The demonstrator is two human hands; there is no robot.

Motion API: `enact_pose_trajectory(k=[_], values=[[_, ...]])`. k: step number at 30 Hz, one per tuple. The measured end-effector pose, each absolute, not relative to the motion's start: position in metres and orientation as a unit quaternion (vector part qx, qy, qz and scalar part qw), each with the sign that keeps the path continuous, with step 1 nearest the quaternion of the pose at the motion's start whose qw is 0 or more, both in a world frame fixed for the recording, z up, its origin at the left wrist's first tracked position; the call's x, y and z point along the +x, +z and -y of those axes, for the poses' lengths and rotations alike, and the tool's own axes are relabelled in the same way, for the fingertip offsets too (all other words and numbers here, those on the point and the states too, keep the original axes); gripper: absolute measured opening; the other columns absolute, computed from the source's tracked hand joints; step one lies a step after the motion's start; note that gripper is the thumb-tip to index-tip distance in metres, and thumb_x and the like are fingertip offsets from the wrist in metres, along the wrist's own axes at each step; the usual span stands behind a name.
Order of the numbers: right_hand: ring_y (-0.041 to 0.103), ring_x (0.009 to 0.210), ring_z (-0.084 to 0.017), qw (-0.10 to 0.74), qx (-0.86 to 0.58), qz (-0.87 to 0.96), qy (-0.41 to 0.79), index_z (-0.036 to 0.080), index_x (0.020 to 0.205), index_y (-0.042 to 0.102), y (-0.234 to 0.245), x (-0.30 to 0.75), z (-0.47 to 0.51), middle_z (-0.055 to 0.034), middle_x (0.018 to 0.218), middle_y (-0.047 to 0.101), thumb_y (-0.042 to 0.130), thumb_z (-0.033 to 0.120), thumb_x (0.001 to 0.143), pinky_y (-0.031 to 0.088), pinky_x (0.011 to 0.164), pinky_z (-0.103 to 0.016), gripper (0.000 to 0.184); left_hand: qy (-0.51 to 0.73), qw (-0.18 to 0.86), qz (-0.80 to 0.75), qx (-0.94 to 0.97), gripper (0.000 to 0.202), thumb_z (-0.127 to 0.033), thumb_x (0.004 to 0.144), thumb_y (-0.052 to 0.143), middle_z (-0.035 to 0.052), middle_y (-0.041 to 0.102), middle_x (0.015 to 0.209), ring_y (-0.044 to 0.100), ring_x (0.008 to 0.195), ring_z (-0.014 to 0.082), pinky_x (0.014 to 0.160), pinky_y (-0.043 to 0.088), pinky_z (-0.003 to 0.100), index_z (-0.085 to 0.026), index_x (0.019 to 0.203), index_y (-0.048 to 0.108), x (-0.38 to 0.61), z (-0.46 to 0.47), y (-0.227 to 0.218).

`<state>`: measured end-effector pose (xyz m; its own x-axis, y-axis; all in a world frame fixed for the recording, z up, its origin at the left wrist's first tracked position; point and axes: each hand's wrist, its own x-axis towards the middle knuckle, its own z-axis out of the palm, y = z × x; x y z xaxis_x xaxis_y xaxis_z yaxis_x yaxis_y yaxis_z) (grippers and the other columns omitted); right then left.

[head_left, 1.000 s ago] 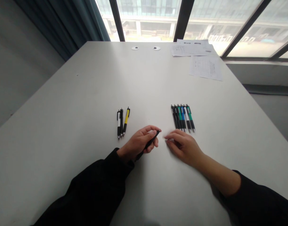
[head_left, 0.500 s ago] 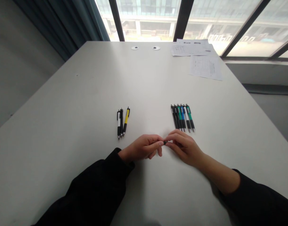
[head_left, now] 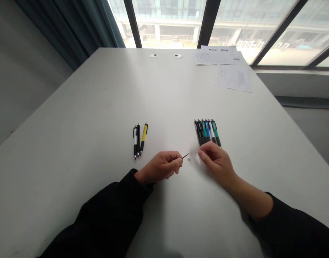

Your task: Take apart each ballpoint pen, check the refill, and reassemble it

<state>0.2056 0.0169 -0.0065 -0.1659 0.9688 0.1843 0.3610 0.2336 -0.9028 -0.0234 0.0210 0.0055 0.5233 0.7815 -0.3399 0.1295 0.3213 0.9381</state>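
My left hand is closed in a fist round a black pen, mostly hidden. Only a thin dark tip pokes out toward the right. My right hand rests on the white table a short way to the right, with thumb and fingers pinched together. What they hold, if anything, I cannot make out. A tiny part lies on the table between the hands. Right behind my right hand is a row of several pens, black, green, blue and white.
Three pens, white, black and yellow, lie to the left of my left hand. Printed sheets and more paper sit at the far right by the window. Two white round caps are set into the table's far edge.
The hands met fingertip to fingertip half a second ago. My right hand has since drawn away to the right, leaving a thin tip exposed at my left hand and a tiny part on the table.
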Motion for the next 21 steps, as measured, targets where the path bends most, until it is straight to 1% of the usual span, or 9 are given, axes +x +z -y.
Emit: enact_pose_trajectory(k=[3,6,9,14,18,19,21], values=[[0.049,0.059,-0.013,0.353,-0.485,0.741,0.303,0.02,0.086,0.069,-0.0063,0.2025,-0.0174,-0.0037,0.082,0.06,0.064,0.027,0.093,0.04,0.056,-0.029,0.011,0.258,0.703,-0.424,0.509,0.027,-0.038,0.089,0.058,-0.0037,0.056,0.059,0.036,0.036,0.0032,0.035,0.026,0.016,-0.015,0.076,0.057,-0.0243,-0.023,0.0054],[0.053,0.061,-0.014,0.337,-0.479,0.767,0.264,0.021,0.093,0.074,-0.0085,0.2015,-0.0167,-0.0061,0.087,0.064,0.063,0.025,0.093,0.044,0.057,-0.03,0.012,0.259,0.707,-0.422,0.505,0.026,-0.037,0.089,0.059,-0.0042,0.056,0.058,0.036,0.036,0.0032,0.035,0.026,0.016,-0.015,0.076,0.058,-0.024,-0.0239,0.0055],[0.058,0.066,-0.016,0.333,-0.476,0.778,0.241,0.019,0.094,0.075,-0.0101,0.2018,-0.0162,-0.0075,0.087,0.066,0.062,0.023,0.093,0.047,0.06,-0.031,0.013,0.256,0.709,-0.423,0.503,0.024,-0.036,0.088,0.059,-0.0045,0.056,0.058,0.036,0.036,0.003,0.035,0.025,0.016,-0.015,0.077,0.059,-0.0231,-0.0236,0.0055],[0.062,0.07,-0.017,0.324,-0.472,0.783,0.241,0.019,0.094,0.074,-0.0079,0.2014,-0.0163,-0.0083,0.088,0.066,0.062,0.021,0.092,0.05,0.063,-0.032,0.013,0.253,0.71,-0.427,0.5,0.023,-0.035,0.088,0.059,-0.0044,0.055,0.059,0.035,0.036,0.0029,0.036,0.024,0.016,-0.015,0.078,0.058,-0.0219,-0.0228,0.007],[0.062,0.072,-0.017,0.333,-0.469,0.776,0.258,0.018,0.093,0.072,-0.0043,0.2016,-0.0156,-0.0083,0.088,0.065,0.059,0.02,0.094,0.05,0.064,-0.031,0.014,0.249,0.704,-0.425,0.511,0.023,-0.035,0.089,0.058,-0.0043,0.055,0.059,0.035,0.037,0.0032,0.036,0.025,0.016,-0.015,0.078,0.058,-0.0227,-0.023,0.0061],[0.061,0.07,-0.017,0.338,-0.466,0.773,0.267,0.019,0.096,0.071,-0.0037,0.2021,-0.0151,-0.0077,0.088,0.063,0.058,0.02,0.094,0.049,0.063,-0.031,0.013,0.246,0.703,-0.423,0.516,0.023,-0.035,0.089,0.058,-0.0043,0.056,0.059,0.035,0.037,0.0033,0.036,0.025,0.016,-0.015,0.078,0.058,-0.0231,-0.023,0.0055],[0.056,0.064,-0.014,0.348,-0.454,0.768,0.288,0.019,0.108,0.068,-0.0034,0.2032,-0.0141,-0.0062,0.091,0.061,0.058,0.02,0.095,0.047,0.059,-0.029,0.016,0.238,0.693,-0.422,0.534,0.023,-0.035,0.09,0.057,-0.0042,0.056,0.059,0.036,0.038,0.0035,0.037,0.027,0.016,-0.015,0.079,0.059,-0.0239,-0.0228,0.0046]])
